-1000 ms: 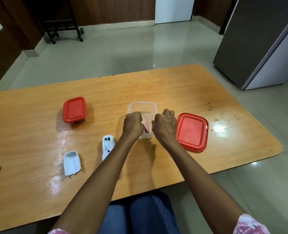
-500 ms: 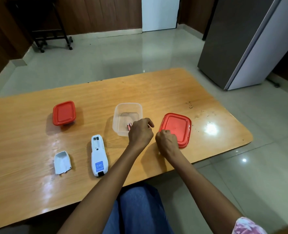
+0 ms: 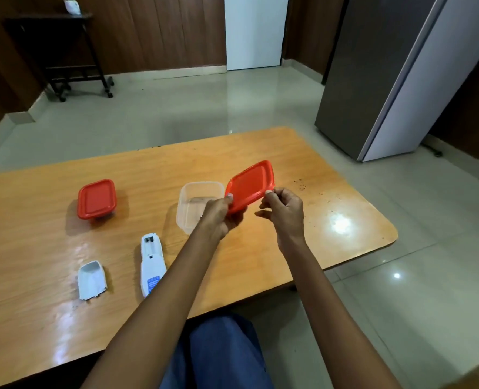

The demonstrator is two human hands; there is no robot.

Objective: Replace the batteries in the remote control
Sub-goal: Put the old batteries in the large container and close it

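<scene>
Hidden: near edge of clear container [image 3: 189, 204] covered by left hand; contents too blurred to make out.
Cut off: lower right side of remote control [image 3: 151, 265] behind left forearm; both arms run out at bottom border.
Left hand [image 3: 220, 216]: closed on near-left corner of red lid [image 3: 251, 185], thumb on top.
Right hand [image 3: 284, 210]: fingertips pinch lid's right corner; remaining fingers curled.
Red lid: lifted off table [image 3: 302, 242], tilted, far edge up, partly over container's right side.
Remote control: flat on table at 7 o'clock from container, back up, battery bay open at far end; cells inside cannot tell.
Battery cover [image 3: 91, 280]: at 9 o'clock from remote, apart, inside facing up.
Closed red-lidded box [image 3: 96, 199]: at 9 o'clock from clear container, well apart.
Changed since half a second ago: lid then flat at 3 o'clock from container, both fists low near it; now raised between both hands.
</scene>
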